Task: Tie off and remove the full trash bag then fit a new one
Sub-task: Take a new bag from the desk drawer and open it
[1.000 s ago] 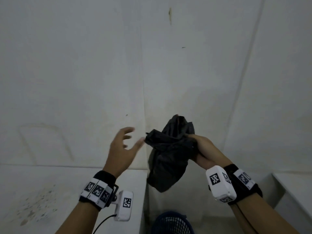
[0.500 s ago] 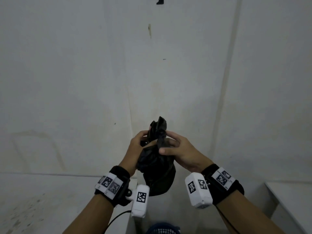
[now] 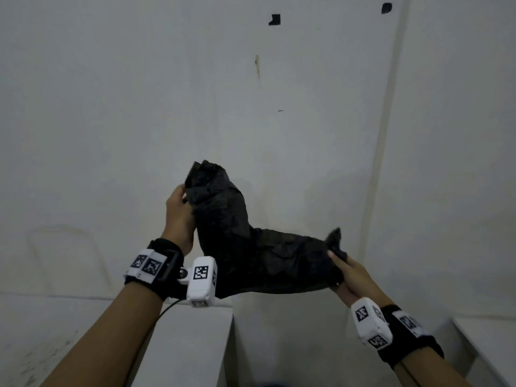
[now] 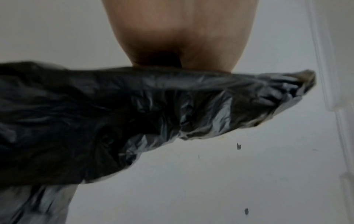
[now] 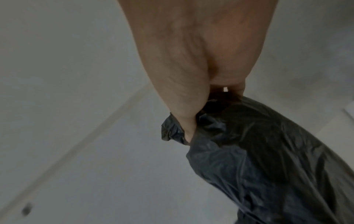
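Head view: left hand (image 3: 178, 219) and right hand (image 3: 347, 275) each gripped black bag (image 3: 245, 247), stretched between their fingers; no legible writing.

Both forearms raised, left hand (image 3: 178, 216) higher, right hand (image 3: 349, 275) lower, fingers of each curled tight.

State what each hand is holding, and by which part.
Both hold one black trash bag, still crumpled. The left hand grips its raised upper end; the right hand pinches the lower opposite end, the bag stretched between them.
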